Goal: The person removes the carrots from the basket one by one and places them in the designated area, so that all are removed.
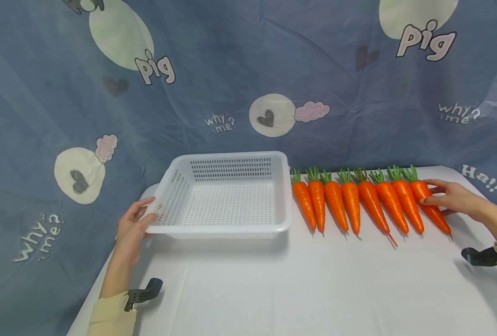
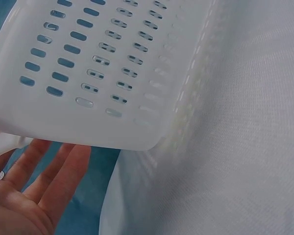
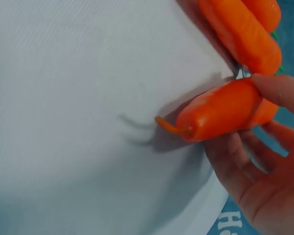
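A white plastic basket with slotted walls stands left of centre on the table. My left hand holds its left end, with thumb and forefinger at the rim. In the left wrist view, the other fingers reach out straight beneath the basket's end wall; the thumb is hidden there. At the right end of a row of carrots, my right hand grips the last carrot. The right wrist view shows the thumb on one side of this carrot and the fingers on the other, its thin root tip pointing away from the palm.
Several more carrots lie side by side between the basket and my right hand, green tops toward the back. A white cloth covers the table. Behind it hangs a blue printed curtain. A black bracket sits on each wrist.
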Demonstrator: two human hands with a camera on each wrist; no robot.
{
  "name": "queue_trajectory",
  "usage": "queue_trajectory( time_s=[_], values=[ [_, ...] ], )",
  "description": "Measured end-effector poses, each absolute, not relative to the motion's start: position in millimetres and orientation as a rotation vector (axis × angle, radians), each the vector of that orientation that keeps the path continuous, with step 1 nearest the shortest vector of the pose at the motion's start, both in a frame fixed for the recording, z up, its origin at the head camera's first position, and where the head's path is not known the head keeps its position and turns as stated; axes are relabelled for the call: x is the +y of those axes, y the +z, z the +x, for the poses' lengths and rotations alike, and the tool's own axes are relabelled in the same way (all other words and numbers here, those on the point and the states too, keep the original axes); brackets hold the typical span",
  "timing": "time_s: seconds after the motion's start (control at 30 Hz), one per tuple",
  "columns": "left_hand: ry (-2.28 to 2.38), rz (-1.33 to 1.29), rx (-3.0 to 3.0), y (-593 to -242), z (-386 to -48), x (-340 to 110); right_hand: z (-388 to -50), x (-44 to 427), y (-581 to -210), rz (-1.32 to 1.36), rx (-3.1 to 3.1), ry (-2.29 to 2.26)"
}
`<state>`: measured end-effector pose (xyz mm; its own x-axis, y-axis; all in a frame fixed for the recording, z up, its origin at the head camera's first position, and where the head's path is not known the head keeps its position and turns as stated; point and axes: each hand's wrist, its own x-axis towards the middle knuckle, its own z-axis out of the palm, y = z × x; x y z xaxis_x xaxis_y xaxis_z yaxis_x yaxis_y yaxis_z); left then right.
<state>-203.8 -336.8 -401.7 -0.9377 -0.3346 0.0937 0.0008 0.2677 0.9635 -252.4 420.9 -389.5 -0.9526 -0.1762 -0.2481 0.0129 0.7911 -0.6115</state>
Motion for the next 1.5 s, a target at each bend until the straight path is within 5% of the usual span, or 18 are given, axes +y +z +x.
queue_trajectory(
  time_s=[0.57, 0.9, 1.5],
  values=[
    [-1.705, 0.336, -2.282, -400.3, -200.3, -332.7, -250.1, 427.3, -396.1, -0.01, 2.732, -0.868],
    [-1.739, 0.263, -2.231, -447.9, -232.1, -365.1, -239.7, 430.9, -395.9, -0.029, 2.76, -0.879],
    [-1.758, 0.329, -2.29, -411.7, -211.2, -344.7, -194.1, 395.8, -397.7, -0.14, 3.055, -1.024]
  ],
)
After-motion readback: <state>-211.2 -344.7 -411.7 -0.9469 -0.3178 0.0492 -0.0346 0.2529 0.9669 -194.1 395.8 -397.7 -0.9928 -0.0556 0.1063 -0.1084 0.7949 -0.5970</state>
